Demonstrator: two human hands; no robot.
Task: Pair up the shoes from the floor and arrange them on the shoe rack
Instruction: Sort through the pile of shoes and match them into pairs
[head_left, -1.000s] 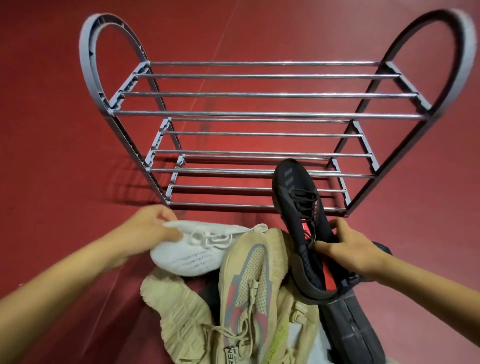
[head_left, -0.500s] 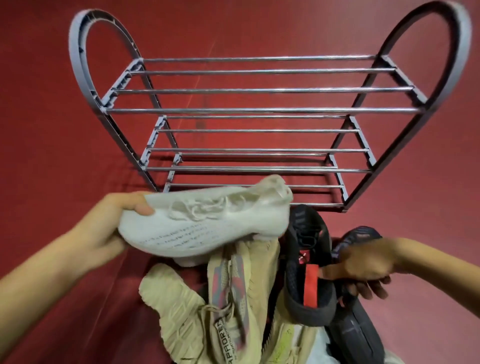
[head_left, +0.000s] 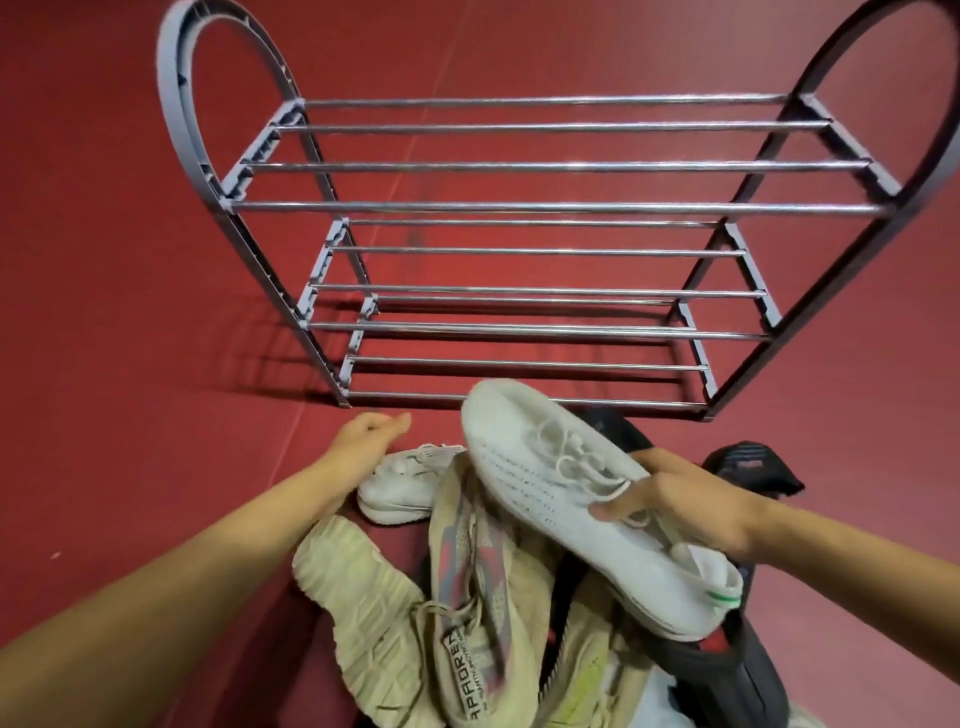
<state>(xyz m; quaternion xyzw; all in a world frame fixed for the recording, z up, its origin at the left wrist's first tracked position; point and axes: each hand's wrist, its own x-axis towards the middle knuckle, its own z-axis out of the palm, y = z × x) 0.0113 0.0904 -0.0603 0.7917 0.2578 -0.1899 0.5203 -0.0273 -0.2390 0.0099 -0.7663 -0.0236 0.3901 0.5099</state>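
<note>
My right hand (head_left: 685, 512) grips a white knit sneaker (head_left: 535, 467) at its laces and holds it tilted above the shoe pile, toe pointing toward the rack. A second white sneaker (head_left: 400, 488) lies on the floor to the left. Just beyond it, my left hand (head_left: 370, 439) holds nothing, its fingers loosely curled. The grey and chrome shoe rack (head_left: 519, 208) stands right behind the pile with bare shelves. Beige sneakers (head_left: 467, 571) lie in the middle, one of them sole up (head_left: 363, 597). Black sneakers (head_left: 748, 467) lie at the right, partly hidden under the held shoe.
Red floor (head_left: 130, 364) surrounds the rack and the pile. The rack has arched side frames (head_left: 176, 104) and three tiers of thin metal bars. Another black shoe with a red insole (head_left: 727, 670) lies at the bottom right.
The white sneaker passed from my left hand to my right hand, which let go of the black shoe. My left hand moved down beside the second white sneaker.
</note>
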